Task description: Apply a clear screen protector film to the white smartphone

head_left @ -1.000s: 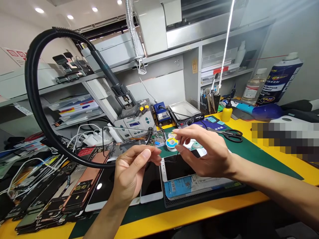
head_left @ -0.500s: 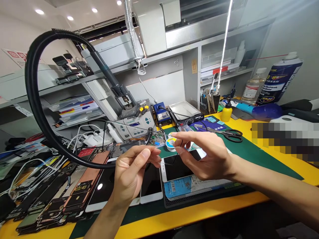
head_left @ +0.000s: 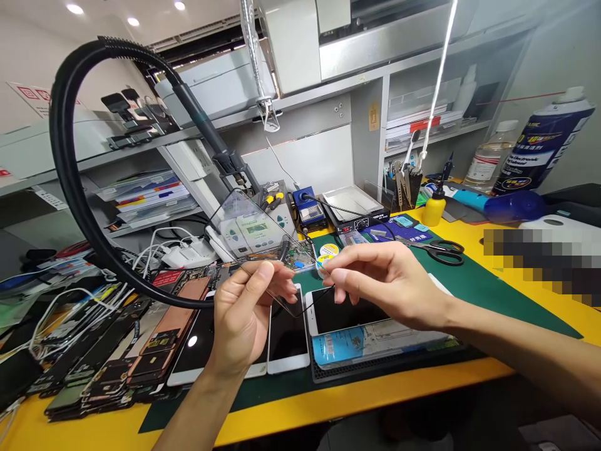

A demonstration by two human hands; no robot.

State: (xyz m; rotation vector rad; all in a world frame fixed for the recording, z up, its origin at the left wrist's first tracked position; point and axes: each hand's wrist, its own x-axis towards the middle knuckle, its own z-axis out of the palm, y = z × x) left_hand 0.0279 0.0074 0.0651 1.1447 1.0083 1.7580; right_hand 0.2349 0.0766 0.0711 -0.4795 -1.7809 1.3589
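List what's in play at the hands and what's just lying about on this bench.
In play: left hand holding a clear sheet; right hand pinching a thin wire beside a solder spool.

Lying about: scissors, yellow bottle, phone, phone boards.

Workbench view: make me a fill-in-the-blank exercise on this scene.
The left hand pinches a ____ sheet.
The right hand is above a white phone with a ____ screen.
The scissors have ____ handles.
The squeeze bottle is ____.

Missing words: clear, black, black, yellow.
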